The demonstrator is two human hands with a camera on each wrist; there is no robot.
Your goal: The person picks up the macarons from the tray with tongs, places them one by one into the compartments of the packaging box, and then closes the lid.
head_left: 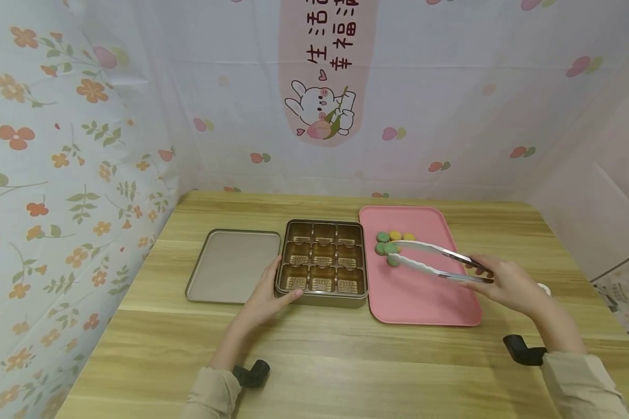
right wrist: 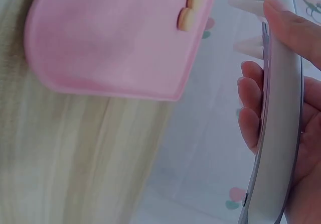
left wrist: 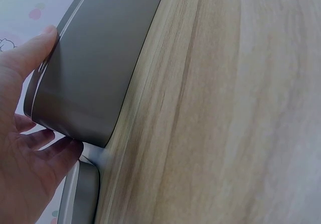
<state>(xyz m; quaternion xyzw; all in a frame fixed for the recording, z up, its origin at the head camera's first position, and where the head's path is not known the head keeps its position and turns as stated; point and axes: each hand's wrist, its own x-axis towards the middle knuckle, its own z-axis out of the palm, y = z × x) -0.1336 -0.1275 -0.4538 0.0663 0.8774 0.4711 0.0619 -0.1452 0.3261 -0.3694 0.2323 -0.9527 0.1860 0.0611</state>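
Observation:
A bronze-coloured box (head_left: 322, 299) with a grid of square compartments stands mid-table. My left hand (head_left: 266, 298) holds its near left corner, thumb on the front rim and fingers along the side. Silver tongs (head_left: 440, 272) are gripped in my right hand (head_left: 511, 284), thumb on one arm and fingers curled round the other. Their tips reach a cluster of green macarons (head_left: 382, 237) and yellow macarons (head_left: 395, 235) on the pink tray (head_left: 424, 305). One green macaron lies between the tips; whether it is pinched I cannot tell.
Left of the box lies a flat bronze-coloured lid (head_left: 230, 265). The pink tray stands close against the box's right side. A small white object (head_left: 544, 288) shows partly behind my right wrist. Printed cloth (head_left: 230, 99) hangs behind the wooden table (head_left: 314, 355).

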